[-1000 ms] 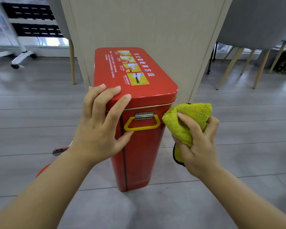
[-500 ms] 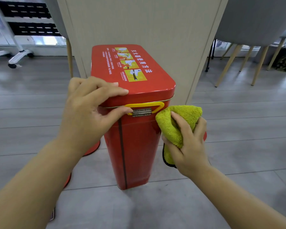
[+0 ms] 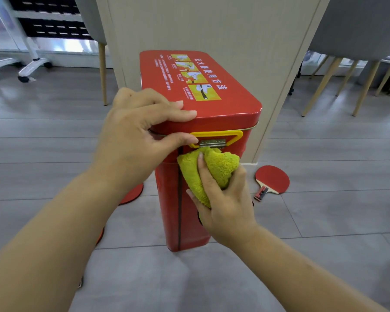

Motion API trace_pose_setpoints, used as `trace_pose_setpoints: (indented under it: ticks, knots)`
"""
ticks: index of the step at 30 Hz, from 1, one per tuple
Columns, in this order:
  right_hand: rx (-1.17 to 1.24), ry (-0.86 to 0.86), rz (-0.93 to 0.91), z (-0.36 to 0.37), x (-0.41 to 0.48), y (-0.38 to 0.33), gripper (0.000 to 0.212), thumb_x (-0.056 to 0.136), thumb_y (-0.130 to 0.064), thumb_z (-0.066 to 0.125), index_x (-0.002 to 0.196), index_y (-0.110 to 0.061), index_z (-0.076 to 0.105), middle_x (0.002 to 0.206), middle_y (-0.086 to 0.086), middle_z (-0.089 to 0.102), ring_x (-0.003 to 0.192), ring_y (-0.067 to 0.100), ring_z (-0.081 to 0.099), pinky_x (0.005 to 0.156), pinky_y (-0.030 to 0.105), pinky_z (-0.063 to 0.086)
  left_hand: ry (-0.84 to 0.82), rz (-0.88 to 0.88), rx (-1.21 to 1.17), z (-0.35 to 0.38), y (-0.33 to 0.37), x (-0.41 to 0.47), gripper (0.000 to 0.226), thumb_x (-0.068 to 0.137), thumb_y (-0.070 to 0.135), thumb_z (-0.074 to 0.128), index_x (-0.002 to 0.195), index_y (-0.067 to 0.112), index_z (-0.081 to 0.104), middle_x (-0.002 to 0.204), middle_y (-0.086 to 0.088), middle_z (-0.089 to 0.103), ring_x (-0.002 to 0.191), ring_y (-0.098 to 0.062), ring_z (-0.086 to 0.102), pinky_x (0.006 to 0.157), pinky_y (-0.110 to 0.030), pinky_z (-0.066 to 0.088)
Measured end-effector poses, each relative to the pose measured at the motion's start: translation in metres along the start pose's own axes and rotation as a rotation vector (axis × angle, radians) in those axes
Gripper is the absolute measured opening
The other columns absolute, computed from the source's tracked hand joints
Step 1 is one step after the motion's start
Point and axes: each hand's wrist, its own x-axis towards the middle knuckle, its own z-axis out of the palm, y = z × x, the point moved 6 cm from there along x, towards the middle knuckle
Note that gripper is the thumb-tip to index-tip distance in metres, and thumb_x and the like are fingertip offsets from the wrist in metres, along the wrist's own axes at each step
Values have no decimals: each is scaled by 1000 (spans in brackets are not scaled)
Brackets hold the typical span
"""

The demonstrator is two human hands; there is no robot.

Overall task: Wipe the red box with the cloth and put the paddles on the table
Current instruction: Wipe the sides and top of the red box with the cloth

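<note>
Red box (image 3: 212,113): is standing upright on the grey floor (image 3: 324,221), its far side sitting against a beige panel (image 3: 212,25); the lid is lying closed, with a printed label facing up.
Left hand (image 3: 131,136): is gripping the lid's near left corner, fingers curling over the top edge and the thumb pressing on the front, its tip touching the yellow handle (image 3: 232,134).
Right hand (image 3: 225,206): is clutching the bunched green cloth (image 3: 216,167), fingers wrapping round it.
Cloth: is pressing against the box's front face, just below the metal hinge (image 3: 212,143) and the yellow handle.
Paddle (image 3: 273,179): 1 is lying flat on the floor right of the box, near the panel's foot, red face up, grip pointing toward the camera and left.
2nd paddle (image 3: 133,194): is showing only a red edge on the floor left of the box, the left forearm hiding the rest.
Chair (image 3: 358,25): a grey seat on pale wooden legs is standing at the far right.
</note>
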Motion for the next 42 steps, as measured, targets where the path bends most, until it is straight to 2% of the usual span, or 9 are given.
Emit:
trace_pose_setpoints:
  ticks: [10,13,17,23,28,31,33,39,42]
  knots:
    - [-132,-86,-162,16,-11,-11,51,88,-26,60,136,-31,40,116,9,33,94,32,46,75,45,44,-46,120,90,0,-2,-7,36,82,42,65,115,30,57,115,8,56,107,-13,41,96,-32,36]
    - [-194,-168,-154,13,-27,6,58,83,-22,61,136,-34,39,117,10,32,97,33,41,80,45,43,-70,217,169,2,-1,-10,39,86,41,64,119,24,57,120,-2,57,109,-25,47,98,-27,30]
    - [-143,-198,17,0,-38,36,61,80,-25,62,135,-33,36,119,10,29,100,34,36,88,52,45,-93,322,291,6,-5,-15,48,88,41,63,126,13,56,127,-13,55,109,-42,52,103,-23,22]
    - [150,-152,373,-6,-45,64,55,85,-46,47,132,-43,20,127,0,19,118,31,34,101,46,38,-104,398,371,16,-15,-25,69,88,50,58,138,7,37,141,-16,36,126,-41,34,115,-31,15]
    - [263,-104,478,12,-56,55,61,85,-43,54,133,-39,16,126,1,15,111,2,22,99,31,29,-103,191,227,16,-34,-30,98,80,52,67,142,-4,17,141,-20,16,141,-20,8,116,-45,22]
    - [205,-87,444,20,-53,40,59,89,-48,47,137,-30,19,128,5,18,111,29,38,88,42,45,-143,66,92,20,-47,-36,106,76,50,70,143,1,4,143,-25,12,142,-35,13,111,-52,30]
    - [83,-88,289,28,-50,28,58,92,-45,49,139,-25,19,126,11,23,102,41,45,81,50,49,-181,-7,-20,25,-56,-40,110,76,51,69,144,6,-4,150,-19,10,143,-31,17,112,-52,30]
    - [-58,-19,24,44,-39,-3,58,84,-24,63,135,-19,35,115,13,31,89,33,40,73,47,47,-227,-205,-199,33,-61,-50,107,80,49,63,148,17,-13,156,3,21,140,-3,28,111,-26,33]
    - [-70,-9,-91,49,-35,-11,58,89,-25,61,138,-26,31,113,11,33,91,33,41,73,45,44,-231,-248,-292,35,-66,-54,98,83,42,61,150,18,-7,156,5,21,140,-6,28,112,-36,35]
